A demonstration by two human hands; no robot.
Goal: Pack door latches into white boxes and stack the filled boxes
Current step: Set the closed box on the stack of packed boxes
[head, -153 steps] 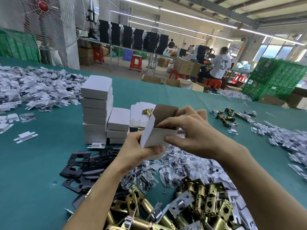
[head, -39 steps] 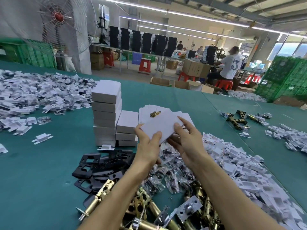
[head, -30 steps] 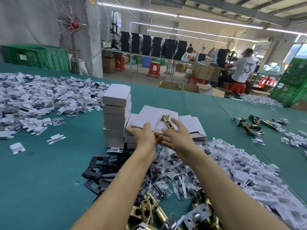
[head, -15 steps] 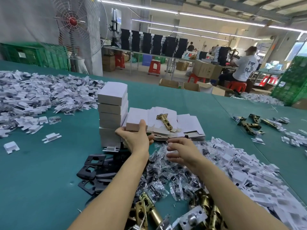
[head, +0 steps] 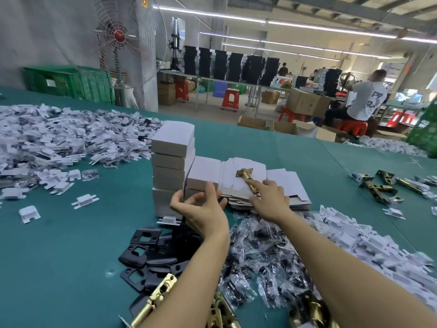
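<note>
Left hand (head: 203, 213), fingers spread loose, touches the short box stack (head: 203, 172); right hand (head: 269, 198) lies palm-down on flat cartons (head: 289, 183), forefinger straight on the brass latch (head: 244, 174).

Brass latch (head: 246, 178) atop flat white boxes (head: 281, 183)

Far beyond the fingers (head: 209, 185): pale floor (head: 208, 113), a long table (head: 205, 78) carrying stacked black boxes (head: 227, 63), red stools (head: 230, 100), brown cartons (head: 307, 104). Beyond and left of the fingers: pedestal fan (head: 119, 36), green crates (head: 71, 82), grey wall (head: 47, 31). Ceiling strip lights (head: 260, 20) lit. A person in a white shirt (head: 365, 102) sits far right.
</note>
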